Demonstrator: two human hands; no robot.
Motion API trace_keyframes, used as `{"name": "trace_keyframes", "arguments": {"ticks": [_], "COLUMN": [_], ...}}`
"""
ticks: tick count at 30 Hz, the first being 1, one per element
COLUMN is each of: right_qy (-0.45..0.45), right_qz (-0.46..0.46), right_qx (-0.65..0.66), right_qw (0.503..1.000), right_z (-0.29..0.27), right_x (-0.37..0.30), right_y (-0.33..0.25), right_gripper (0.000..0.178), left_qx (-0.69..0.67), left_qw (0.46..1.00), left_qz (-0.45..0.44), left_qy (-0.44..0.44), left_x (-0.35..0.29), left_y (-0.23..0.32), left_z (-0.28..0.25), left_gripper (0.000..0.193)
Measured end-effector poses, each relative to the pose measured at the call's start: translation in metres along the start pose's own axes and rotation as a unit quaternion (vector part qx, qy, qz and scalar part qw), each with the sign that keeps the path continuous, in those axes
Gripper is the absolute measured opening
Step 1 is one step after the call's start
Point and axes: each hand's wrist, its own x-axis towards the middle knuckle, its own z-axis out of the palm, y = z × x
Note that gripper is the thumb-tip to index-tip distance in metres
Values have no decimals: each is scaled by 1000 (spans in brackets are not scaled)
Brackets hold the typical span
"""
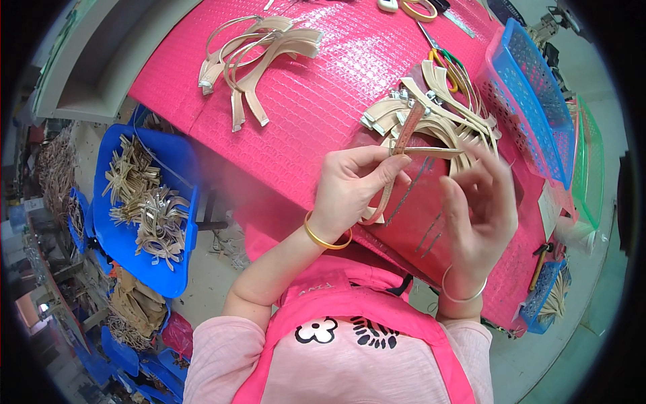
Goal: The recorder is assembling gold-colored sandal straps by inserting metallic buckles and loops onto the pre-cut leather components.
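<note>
One brown strap (408, 126) I see pinched in the left hand (344, 192); right hand (483, 212) open, blurred, near piled beige straps (387, 113).

Right grip (481, 209) motion-blurred; contact with tan strap (434, 152) unclear. Left grip (346, 188) hides part of brown strap (408, 126). Tape roll (420, 17) cut off by top edge.

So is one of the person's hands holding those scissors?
No, the scissors lie on the pink table, while the left hand pinches a brown strap and the right hand is open.
</note>
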Motion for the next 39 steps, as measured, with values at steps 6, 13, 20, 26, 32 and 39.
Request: {"name": "trace_keyframes", "arguments": {"ticks": [6,13,20,26,32,39], "right_qy": [-111,-112,-112,-124,-134,-27], "right_qz": [-240,-432,-418,-414,-443,-220], "right_qx": [-97,-165,-123,-114,-115,-47], "right_qw": [960,879,893,895,879,974], "right_z": [2,5,9,14,19,34], "right_x": [24,9,5,8,9,6], "right_y": [25,45,50,48,44,41], "right_gripper": [20,26,27,25,23,17], "left_qx": [-81,-209,-134,-82,-7,70], "left_qw": [994,976,990,994,992,990], "left_qz": [70,-42,39,75,124,115], "left_qy": [-25,-32,6,17,34,48], "left_x": [-10,-10,-11,-17,-18,-22], "left_y": [-7,2,-1,4,9,6], "left_z": [2,-4,-4,-8,-8,-4], "left_gripper": [22,34,20,16,16,13]}}
